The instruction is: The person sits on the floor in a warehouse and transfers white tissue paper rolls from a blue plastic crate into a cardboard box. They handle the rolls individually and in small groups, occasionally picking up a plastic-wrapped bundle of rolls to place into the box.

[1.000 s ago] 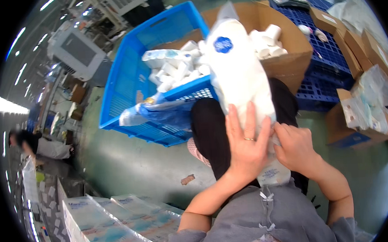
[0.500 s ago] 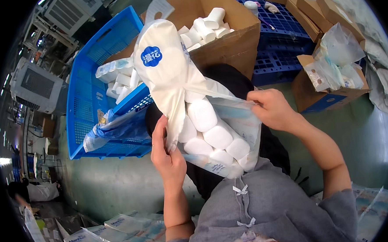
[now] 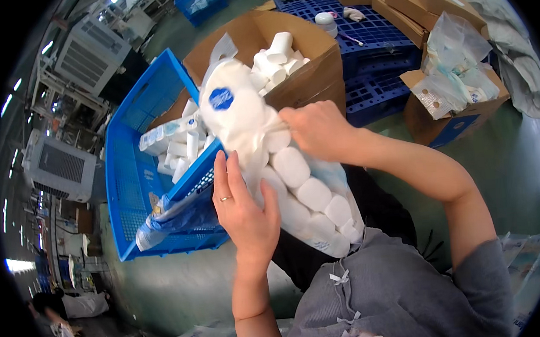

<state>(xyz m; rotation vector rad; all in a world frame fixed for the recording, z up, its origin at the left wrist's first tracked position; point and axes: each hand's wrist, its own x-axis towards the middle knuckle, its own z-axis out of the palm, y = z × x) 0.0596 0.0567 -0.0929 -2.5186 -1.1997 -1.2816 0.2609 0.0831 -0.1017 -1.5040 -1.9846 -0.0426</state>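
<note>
One held bag (image 3: 253,146) — one ring (image 3: 226,199), two bows (image 3: 338,278)

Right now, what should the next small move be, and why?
Probably ease the white film a little off the white rolls with the right hand: it is curled at the film's bunched edge, the upper end looks covered, and the left hand is open at the rolls' side.
</note>
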